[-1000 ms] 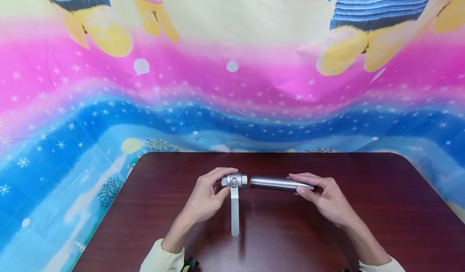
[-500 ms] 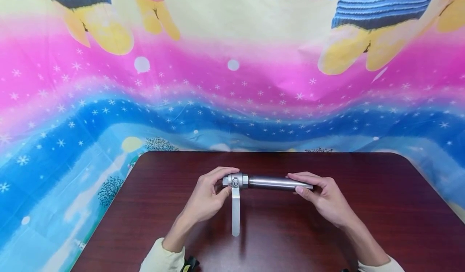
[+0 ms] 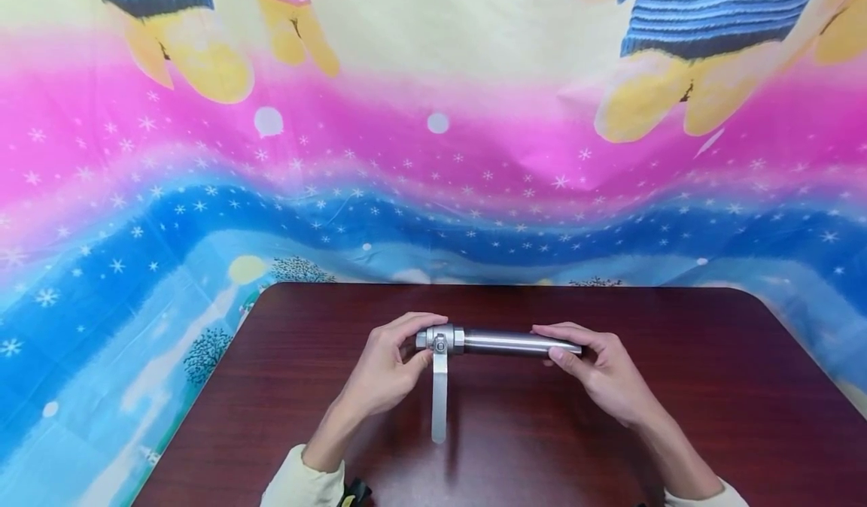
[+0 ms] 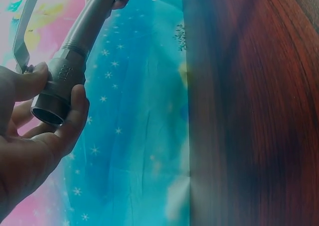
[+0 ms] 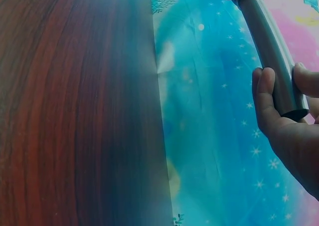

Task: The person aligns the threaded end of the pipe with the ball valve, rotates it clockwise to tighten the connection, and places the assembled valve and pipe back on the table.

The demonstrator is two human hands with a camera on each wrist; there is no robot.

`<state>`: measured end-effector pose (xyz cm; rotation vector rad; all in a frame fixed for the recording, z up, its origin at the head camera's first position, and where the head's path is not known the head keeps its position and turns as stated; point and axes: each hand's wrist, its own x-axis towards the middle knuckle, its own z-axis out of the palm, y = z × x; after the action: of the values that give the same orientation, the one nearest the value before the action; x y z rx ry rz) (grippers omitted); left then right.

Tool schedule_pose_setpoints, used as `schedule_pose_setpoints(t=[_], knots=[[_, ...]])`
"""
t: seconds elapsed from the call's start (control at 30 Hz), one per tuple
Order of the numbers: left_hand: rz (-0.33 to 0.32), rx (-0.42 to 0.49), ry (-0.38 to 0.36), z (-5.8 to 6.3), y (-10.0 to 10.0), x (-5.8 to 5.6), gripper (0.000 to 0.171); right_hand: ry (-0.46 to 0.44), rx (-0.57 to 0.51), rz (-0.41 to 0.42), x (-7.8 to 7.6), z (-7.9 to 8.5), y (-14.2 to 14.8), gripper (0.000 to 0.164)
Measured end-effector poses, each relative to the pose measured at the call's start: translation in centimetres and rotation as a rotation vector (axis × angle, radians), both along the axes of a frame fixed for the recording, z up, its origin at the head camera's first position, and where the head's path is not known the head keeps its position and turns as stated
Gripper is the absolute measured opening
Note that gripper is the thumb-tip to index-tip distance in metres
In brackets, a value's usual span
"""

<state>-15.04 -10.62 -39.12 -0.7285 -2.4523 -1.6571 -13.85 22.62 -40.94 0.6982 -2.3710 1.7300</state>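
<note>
My left hand grips a silver ball valve by its body, thumb in front and fingers behind. The valve's long flat lever points toward me. In my right hand is a metal pipe, pinched near its right end. The pipe's left end meets the valve's hex end, the two roughly in line above the table. Some thread shows at that joint in the left wrist view. The valve's other end is an open bore. In the right wrist view the pipe's near end is open and dark.
A dark red-brown wooden table with rounded far corners lies under both hands. Behind it and along its left side hangs a colourful printed cloth with snowflakes and cartoon figures.
A second ago a small gap stood between pipe and valve. The pipe has moved left and its end now meets the valve; the right hand shifted slightly left with it.
</note>
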Motion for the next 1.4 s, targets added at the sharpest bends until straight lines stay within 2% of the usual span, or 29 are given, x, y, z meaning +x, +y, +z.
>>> schedule_pose_setpoints(t=[0.4, 0.7, 1.07, 1.4], knots=[[0.015, 0.041, 0.032, 0.2, -0.2, 0.0, 0.055, -0.014, 0.095, -0.021, 0.1, 1.0, -0.7, 0.033], [0.022, 0.035, 0.118, 0.0, 0.1, 0.2, 0.054, 0.015, 0.119, -0.009, 0.1, 1.1, -0.3, 0.033], [0.052, 0.061, 0.137, 0.0, 0.3, 0.2, 0.054, 0.063, 0.094, 0.019, 0.0, 1.2, -0.3, 0.035], [0.027, 0.081, 0.127, -0.1, 0.3, 0.3, 0.051, 0.071, 0.158, -0.001, 0.1, 1.4, -0.2, 0.034]])
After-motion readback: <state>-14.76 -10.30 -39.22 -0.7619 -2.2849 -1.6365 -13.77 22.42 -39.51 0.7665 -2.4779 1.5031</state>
